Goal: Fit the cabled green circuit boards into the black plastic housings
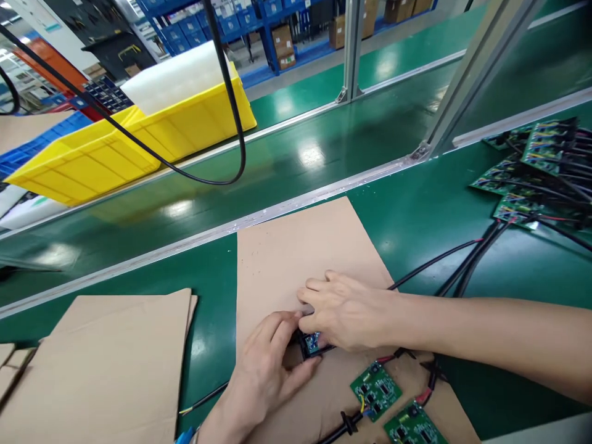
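Note:
A small black plastic housing (306,353) with a circuit board (313,343) inside it lies on a cardboard sheet (296,246). My left hand (266,364) grips the housing from its left side, thumb at the near edge and fingers at the far corner. Curled over the same housing from the right, my right hand (349,311) has its fingertips on the board and covers much of it. On the cardboard near my right forearm are two green circuit boards, one (376,390) with a cable attached and another (415,424) cut off by the frame's bottom edge.
Stacked cardboard sheets (124,351) lie at the left. Wired circuit boards (546,166) are piled at the right, black cables (472,265) trailing from them. A metal rail (296,200) and posts cross behind. Beyond stand yellow bins (185,123), and a black cable (238,135) hangs down.

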Available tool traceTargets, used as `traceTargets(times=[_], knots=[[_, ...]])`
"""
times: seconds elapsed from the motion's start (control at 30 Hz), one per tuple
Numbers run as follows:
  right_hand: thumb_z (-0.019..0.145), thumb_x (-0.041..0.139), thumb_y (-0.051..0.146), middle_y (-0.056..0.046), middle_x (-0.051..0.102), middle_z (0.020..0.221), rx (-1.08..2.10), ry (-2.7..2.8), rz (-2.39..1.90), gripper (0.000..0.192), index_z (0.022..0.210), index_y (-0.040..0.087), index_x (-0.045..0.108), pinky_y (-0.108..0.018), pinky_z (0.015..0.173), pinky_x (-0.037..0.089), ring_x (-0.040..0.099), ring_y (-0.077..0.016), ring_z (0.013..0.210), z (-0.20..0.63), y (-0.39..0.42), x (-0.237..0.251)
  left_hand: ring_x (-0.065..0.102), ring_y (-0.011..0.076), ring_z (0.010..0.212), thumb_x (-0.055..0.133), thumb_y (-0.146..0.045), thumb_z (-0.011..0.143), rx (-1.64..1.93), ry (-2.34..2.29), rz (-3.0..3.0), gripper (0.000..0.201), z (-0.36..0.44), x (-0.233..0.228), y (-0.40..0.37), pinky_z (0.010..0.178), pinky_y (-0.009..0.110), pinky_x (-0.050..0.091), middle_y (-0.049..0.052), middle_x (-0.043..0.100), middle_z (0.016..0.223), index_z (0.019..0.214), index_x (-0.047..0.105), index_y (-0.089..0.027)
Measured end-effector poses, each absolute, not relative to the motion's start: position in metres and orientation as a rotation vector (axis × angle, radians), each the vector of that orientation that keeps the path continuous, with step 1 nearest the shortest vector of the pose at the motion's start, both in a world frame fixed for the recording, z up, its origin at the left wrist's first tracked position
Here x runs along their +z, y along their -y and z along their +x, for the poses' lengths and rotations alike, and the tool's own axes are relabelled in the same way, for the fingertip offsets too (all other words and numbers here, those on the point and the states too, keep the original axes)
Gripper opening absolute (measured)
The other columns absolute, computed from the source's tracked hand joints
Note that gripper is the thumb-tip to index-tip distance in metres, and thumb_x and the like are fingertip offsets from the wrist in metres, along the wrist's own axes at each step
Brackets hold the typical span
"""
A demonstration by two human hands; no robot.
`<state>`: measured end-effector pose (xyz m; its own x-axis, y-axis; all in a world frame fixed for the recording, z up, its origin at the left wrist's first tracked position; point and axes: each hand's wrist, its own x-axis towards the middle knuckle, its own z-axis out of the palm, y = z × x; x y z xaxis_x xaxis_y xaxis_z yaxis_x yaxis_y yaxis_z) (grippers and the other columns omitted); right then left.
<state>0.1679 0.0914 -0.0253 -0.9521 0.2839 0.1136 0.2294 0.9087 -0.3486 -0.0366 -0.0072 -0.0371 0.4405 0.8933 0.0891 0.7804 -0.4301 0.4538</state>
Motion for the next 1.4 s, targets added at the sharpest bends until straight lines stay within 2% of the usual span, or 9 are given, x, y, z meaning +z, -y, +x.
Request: traceTargets(times=[0.27,0.43,0.53,0.8,0.93,1.1,1.2,1.3,1.4], knots=[[0.085,0.066,0.026,-0.005,0.053,0.091,0.627,2.864,-0.546,0.005,0.084,0.022,0.064,-0.034,0.071,0.036,0.05,-0.0241,0.09,0.165,-0.087,-0.024,0.057,0.0256,0.109,0.068,-0.032,0.085,0.467,-1.39,2.279,0.046,-0.039,-0.038,0.006,0.091,0.041,0.053,0.013,0.057,0.119,0.124,0.049,-0.018],[0.078,0.067,0.018,-0.003,0.062,0.095,0.965,2.754,-0.689,0.013,0.09,0.02,0.064,-0.03,0.08,0.042,0.055,-0.0206,0.095,0.157,-0.092,-0.018,0.062,0.0253,0.094,0.073,-0.037,0.079,0.571,-1.505,2.189,0.076,-0.043,-0.045,0.012,0.079,0.043,0.057,0.015,0.061,0.118,0.14,0.032,-0.018],[0.072,0.061,0.011,-0.004,0.066,0.093,1.067,2.712,-0.931,0.023,0.093,0.018,0.063,-0.028,0.074,0.043,0.059,-0.0207,0.091,0.145,-0.097,-0.014,0.064,0.024,0.088,0.075,-0.039,0.078,0.653,-1.542,2.132,0.087,-0.042,-0.05,0.016,0.078,0.045,0.058,0.016,0.061,0.122,0.145,0.023,-0.019],[0.059,0.06,0.014,-0.001,0.067,0.074,1.17,2.78,-1.152,0.02,0.076,0.023,0.068,-0.025,0.049,0.035,0.061,-0.02,0.069,0.124,-0.103,-0.005,0.066,0.0277,0.097,0.071,-0.035,0.082,0.735,-1.496,2.1,0.08,-0.035,-0.05,0.016,0.079,0.045,0.06,0.018,0.06,0.124,0.145,0.024,-0.02],[0.059,0.058,0.014,-0.001,0.068,0.076,1.213,2.715,-1.225,0.023,0.077,0.024,0.069,-0.024,0.047,0.034,0.062,-0.0198,0.07,0.118,-0.095,-0.006,0.065,0.0295,0.104,0.072,-0.036,0.081,0.737,-1.49,2.091,0.08,-0.036,-0.049,0.014,0.084,0.047,0.059,0.017,0.059,0.125,0.144,0.026,-0.02],[0.062,0.061,0.015,-0.002,0.067,0.075,1.217,2.655,-1.203,0.013,0.073,0.021,0.066,-0.025,0.048,0.034,0.061,-0.0203,0.07,0.127,-0.094,-0.005,0.068,0.0238,0.09,0.073,-0.037,0.079,0.676,-1.579,2.022,0.078,-0.038,-0.05,0.017,0.078,0.043,0.061,0.015,0.06,0.122,0.14,0.028,-0.02],[0.068,0.063,0.015,0.0,0.068,0.08,1.241,2.66,-1.056,0.015,0.082,0.019,0.066,-0.024,0.054,0.04,0.06,-0.0167,0.072,0.145,-0.098,-0.002,0.068,0.0226,0.087,0.074,-0.037,0.078,0.671,-1.6,2.052,0.071,-0.039,-0.049,0.018,0.076,0.041,0.061,0.013,0.062,0.118,0.134,0.033,-0.02],[0.077,0.063,0.012,-0.001,0.066,0.09,1.171,2.661,-0.913,0.019,0.095,0.019,0.066,-0.024,0.075,0.044,0.059,-0.0162,0.088,0.165,-0.098,-0.002,0.067,0.0214,0.084,0.074,-0.037,0.078,0.643,-1.576,2.104,0.061,-0.038,-0.047,0.019,0.073,0.039,0.061,0.009,0.065,0.109,0.127,0.04,-0.021],[0.082,0.064,0.012,-0.004,0.062,0.09,0.987,2.717,-0.7,0.011,0.088,0.019,0.07,-0.029,0.086,0.041,0.055,-0.0191,0.096,0.175,-0.097,-0.007,0.067,0.0217,0.088,0.072,-0.038,0.081,0.613,-1.519,2.184,0.048,-0.038,-0.042,0.016,0.075,0.037,0.06,0.009,0.065,0.108,0.119,0.047,-0.022]])
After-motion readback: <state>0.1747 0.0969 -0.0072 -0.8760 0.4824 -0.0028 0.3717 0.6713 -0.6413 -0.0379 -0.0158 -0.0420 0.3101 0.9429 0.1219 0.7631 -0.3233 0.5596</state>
